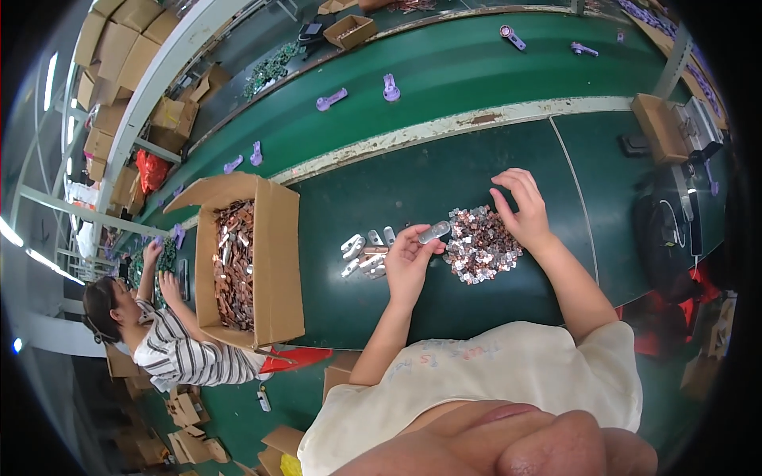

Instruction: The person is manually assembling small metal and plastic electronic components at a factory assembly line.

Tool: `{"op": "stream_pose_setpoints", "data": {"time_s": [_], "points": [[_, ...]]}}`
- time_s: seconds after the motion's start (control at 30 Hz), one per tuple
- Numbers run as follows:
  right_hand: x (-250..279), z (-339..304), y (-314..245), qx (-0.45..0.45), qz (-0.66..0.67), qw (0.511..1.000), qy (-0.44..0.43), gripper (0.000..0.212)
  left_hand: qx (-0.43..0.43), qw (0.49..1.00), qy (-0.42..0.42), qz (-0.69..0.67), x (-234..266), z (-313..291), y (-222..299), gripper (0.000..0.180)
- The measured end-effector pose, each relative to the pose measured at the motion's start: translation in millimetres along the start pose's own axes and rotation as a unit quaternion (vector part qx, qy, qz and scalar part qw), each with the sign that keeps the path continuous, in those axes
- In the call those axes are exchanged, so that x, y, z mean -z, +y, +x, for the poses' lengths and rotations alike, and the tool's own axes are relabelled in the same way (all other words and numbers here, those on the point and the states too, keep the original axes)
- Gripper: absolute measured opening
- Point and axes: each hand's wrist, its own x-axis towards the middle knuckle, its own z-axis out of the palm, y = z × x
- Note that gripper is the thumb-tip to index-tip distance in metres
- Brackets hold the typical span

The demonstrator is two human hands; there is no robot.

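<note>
Left grip: left hand [409, 262] clamped on a small silver part [434, 232].
Right grip: right hand [520, 208], fingers apart, touching the pile of small copper pieces [480, 246].
Done: few finished parts [363, 255] on the desk [444, 178].
Left: most of the pile.

The pile of small metal pieces [480, 244] lay on the worktable [444, 178], and everything else sat around it. Just left of the pile were a few loose metal clips [363, 252], and farther left stood an open cardboard box [274, 262] with metal parts in it. Behind the pile, past the table's edge strip, ran the conveyor belt [452, 71] with several plastic parts [332, 99] on it. Well right of the pile sat a small flat box [659, 127].
</note>
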Motion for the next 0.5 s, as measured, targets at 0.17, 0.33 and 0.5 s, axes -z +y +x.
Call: {"op": "stream_pose_setpoints", "data": {"time_s": [0.17,0.33,0.5], "points": [[-12,6,18,-0.198,0.067,0.975,-0.069,0.017,0.0,1.0,0.008,0.007,7,3,-5,0.026],[-23,83,153,-0.214,-0.085,0.965,-0.126,0.041,-0.001,1.0,-0.001,0.009,8,2,-9,0.025],[-63,176,281,-0.405,-0.261,0.851,-0.206,0.066,-0.008,0.999,-0.003,0.034,16,5,-19,0.024]]}}
